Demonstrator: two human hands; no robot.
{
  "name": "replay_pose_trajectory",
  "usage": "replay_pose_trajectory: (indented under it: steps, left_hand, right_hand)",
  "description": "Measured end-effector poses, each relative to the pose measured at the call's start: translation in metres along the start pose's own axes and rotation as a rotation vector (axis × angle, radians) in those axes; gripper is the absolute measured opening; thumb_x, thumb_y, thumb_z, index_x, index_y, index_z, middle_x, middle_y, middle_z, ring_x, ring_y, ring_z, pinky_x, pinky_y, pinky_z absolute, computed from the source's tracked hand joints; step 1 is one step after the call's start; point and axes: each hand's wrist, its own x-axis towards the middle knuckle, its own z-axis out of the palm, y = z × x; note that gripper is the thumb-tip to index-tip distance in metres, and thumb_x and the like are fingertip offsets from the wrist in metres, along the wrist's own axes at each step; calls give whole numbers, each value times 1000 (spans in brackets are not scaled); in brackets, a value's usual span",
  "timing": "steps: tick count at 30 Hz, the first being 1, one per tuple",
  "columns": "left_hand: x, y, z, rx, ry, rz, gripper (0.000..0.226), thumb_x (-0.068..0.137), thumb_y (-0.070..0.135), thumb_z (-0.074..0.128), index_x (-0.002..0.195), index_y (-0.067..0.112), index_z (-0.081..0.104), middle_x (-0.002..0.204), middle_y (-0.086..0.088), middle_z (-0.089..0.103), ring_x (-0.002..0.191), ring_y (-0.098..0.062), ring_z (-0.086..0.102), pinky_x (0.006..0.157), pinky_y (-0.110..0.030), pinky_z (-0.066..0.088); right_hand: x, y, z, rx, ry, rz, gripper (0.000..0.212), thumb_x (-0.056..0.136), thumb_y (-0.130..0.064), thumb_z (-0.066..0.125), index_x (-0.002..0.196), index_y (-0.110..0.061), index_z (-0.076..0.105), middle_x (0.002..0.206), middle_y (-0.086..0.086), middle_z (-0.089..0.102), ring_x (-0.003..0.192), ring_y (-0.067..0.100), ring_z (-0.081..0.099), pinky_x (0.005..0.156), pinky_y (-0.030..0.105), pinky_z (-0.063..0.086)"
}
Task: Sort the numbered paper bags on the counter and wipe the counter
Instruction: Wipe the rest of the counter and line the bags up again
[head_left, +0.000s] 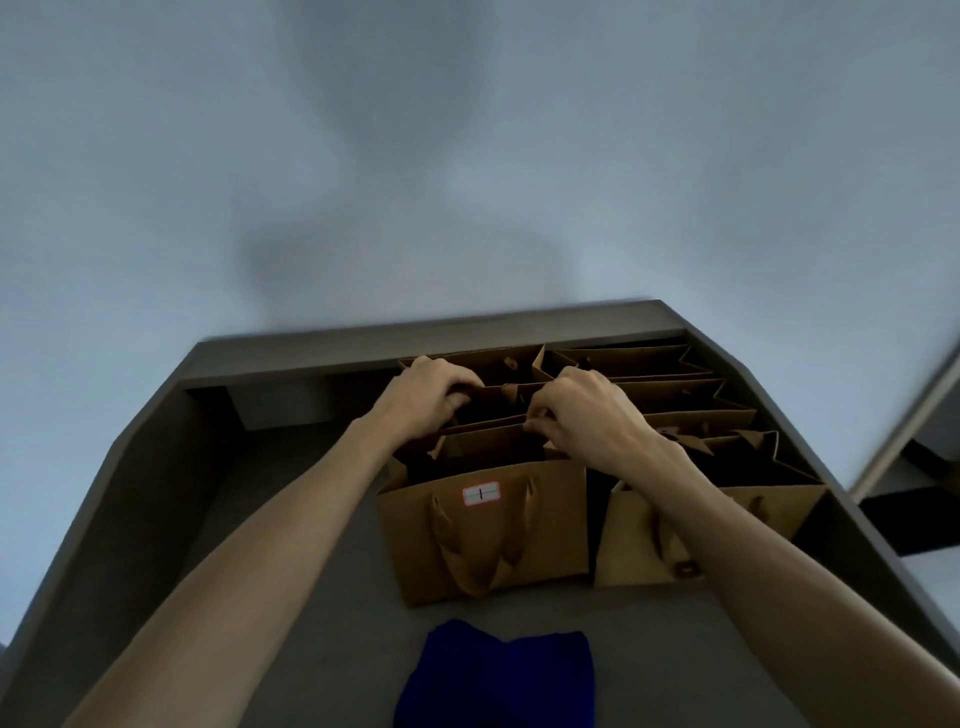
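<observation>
Several brown paper bags stand in two rows on the grey counter. The nearest left bag shows a white label with the number 1 and its handles hang down the front. Beside it on the right stands another bag, partly hidden by my right forearm. My left hand and my right hand both reach over the front bag and pinch the top rim of a bag in the left row behind it. A blue cloth lies folded on the counter near the front edge.
A raised ledge runs along the back of the counter against a plain pale wall. More open bags fill the right row up to the counter's right edge. Bare counter surface lies to the left of the bags.
</observation>
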Motion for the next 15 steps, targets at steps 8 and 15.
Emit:
replay_pose_trajectory:
  steps: [8, 15]
  left_hand:
    - [-16, 9, 5, -83, 171, 67, 26, 94, 20, 57, 119, 22, 62, 119, 2, 63, 107, -7, 56, 96, -29, 47]
    - [-105, 12, -4, -271, 563, 70, 21, 93, 4, 56, 111, 9, 64, 114, -1, 61, 103, -2, 60, 88, -13, 48]
  right_hand:
    - [5, 12, -2, -16, -87, -54, 23, 95, -41, 58, 109, -28, 70, 105, -6, 70, 100, 11, 62, 97, 42, 49]
    - [30, -14, 2, 194, 140, -128, 26, 100, -31, 49, 116, -20, 66, 115, -2, 66, 107, 14, 58, 92, 33, 47]
